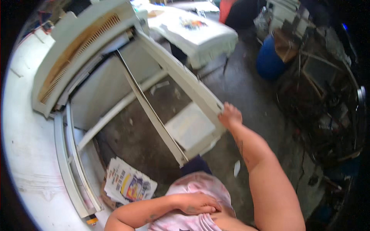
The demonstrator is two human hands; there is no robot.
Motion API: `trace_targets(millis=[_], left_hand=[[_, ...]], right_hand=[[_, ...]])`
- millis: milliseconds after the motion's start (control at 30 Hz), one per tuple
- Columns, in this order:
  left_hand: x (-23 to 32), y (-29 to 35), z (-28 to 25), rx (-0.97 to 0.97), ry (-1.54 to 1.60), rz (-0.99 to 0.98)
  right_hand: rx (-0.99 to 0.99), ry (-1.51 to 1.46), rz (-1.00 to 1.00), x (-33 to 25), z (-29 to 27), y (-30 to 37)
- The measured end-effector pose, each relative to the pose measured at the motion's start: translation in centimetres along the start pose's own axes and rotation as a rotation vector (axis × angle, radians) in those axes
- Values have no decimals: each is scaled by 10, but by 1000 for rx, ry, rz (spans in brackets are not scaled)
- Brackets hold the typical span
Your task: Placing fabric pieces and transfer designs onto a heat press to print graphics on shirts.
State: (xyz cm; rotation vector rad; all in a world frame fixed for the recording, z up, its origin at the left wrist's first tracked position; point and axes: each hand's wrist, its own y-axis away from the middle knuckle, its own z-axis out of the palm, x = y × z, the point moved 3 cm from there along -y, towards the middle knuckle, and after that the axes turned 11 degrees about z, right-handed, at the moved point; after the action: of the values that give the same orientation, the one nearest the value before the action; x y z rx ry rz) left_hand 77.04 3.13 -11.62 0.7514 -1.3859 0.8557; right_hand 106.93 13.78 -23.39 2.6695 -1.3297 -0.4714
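Observation:
A large off-white metal cabinet frame (194,86) stands tilted before me, with a long thin rail (148,109) running across its opening. Its far end carries a curved panel with a slotted vent (83,50), stained brown. At the near right corner, my right hand (231,115) is closed over the edge of the frame's side. My left hand (199,203) lies flat against my belly at the pink and white shirt (198,183), its fingers partly bent and holding no object that I can see.
Left of me runs a white curved surface (29,161). Printed papers (129,183) lie beside the frame. Behind stands a table with a white cover (192,34). A blue drum (269,57) and a dark heap of scrap (320,96) fill the right side. A white scrap (236,168) lies on the floor.

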Motion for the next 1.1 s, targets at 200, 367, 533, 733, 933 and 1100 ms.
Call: trace_targets(millis=[200, 367, 533, 733, 933, 1100], left_hand=[[-52, -4, -6, -16, -129, -254], [-2, -6, -14, 127, 133, -42], [1, -14, -23, 108, -115, -36], [-16, -19, -25, -60, -624, -140], [12, -19, -23, -39, -891, -423], [35, -12, -26, -275, -387, -75]], right_hand=[[56, -53, 29, 0, -8, 15], [-5, -41, 46, -4, -17, 15], [-34, -27, 34, -6, -14, 10], [19, -61, 54, -3, -9, 12], [-71, -28, 77, -6, -24, 16], [-65, -33, 82, 0, -23, 19]])
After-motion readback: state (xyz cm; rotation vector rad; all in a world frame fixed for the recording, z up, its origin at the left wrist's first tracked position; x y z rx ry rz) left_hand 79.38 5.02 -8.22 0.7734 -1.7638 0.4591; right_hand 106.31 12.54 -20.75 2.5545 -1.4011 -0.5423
